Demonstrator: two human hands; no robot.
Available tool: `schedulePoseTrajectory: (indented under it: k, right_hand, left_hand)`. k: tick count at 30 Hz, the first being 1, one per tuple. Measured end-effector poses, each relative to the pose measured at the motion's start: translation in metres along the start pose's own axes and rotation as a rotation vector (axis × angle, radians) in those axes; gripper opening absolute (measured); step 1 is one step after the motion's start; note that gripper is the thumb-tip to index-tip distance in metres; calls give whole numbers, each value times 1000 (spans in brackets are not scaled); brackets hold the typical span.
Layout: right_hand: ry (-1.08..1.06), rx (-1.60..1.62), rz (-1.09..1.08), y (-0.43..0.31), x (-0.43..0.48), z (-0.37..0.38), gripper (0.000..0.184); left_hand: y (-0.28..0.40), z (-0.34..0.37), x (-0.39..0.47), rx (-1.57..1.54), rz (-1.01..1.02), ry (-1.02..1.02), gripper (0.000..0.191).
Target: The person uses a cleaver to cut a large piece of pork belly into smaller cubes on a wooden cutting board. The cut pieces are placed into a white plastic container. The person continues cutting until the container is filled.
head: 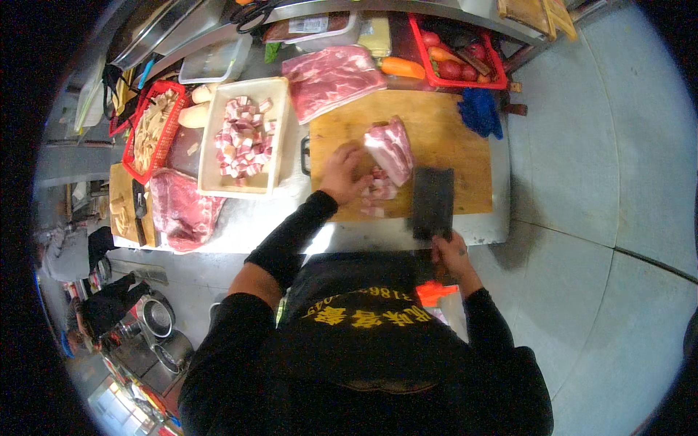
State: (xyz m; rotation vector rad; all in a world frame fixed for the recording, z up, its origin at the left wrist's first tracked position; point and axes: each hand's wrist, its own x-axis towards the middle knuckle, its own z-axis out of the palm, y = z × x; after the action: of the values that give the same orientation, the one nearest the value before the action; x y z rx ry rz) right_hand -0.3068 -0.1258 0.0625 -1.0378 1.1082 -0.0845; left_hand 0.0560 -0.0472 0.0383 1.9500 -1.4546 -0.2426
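My right hand [450,256] grips the handle of a cleaver [432,201], whose broad dark blade lies over the front right part of a wooden cutting board [463,141]. My left hand [346,173], blurred, is over the board's left part with its fingers apart, beside small cut pieces of pork [380,188]. A thick strip of pork belly [390,147] lies between my left hand and the cleaver. Left of the board, a white plastic tray [281,131] holds many cubes of pork. A large slab of pork belly [335,79] rests at the board's back left corner.
Another pork slab [185,210] and a red basket of pale strips [154,131] are at the left. A red vegetable basket [463,84], a carrot [402,67] and a blue cloth-like item [480,113] lie at the back right. A person [101,308] is far left.
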Motion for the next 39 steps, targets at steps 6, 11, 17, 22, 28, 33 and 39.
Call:
schedulePoseTrajectory:
  k: [6, 11, 17, 22, 28, 33, 39]
  right_hand:
    - [-33, -35, 157, 47, -19, 25, 17]
    - [-190, -132, 70, 33, 13, 85, 24]
    - [-314, -501, -325, -86, 3, 149, 34]
    - [-344, -527, -690, -170, -9, 218, 23]
    - [-203, -180, -472, -153, 6, 157, 25]
    - [238, -689, -327, -96, -3, 52, 33]
    - [295, -640, -349, -29, -21, 19, 28]
  left_hand:
    - [51, 19, -33, -22, 189, -62, 77]
    - [68, 32, -45, -156, 4, 24, 75]
    - [69, -61, -32, -34, -151, 451, 51]
    - [-17, -174, -8, 37, -163, 820, 46]
    - [-66, -164, -7, 299, -347, 590, 73]
    - [0, -49, 17, 52, 18, 61, 62]
    - [20, 8, 58, 162, 200, -263, 53]
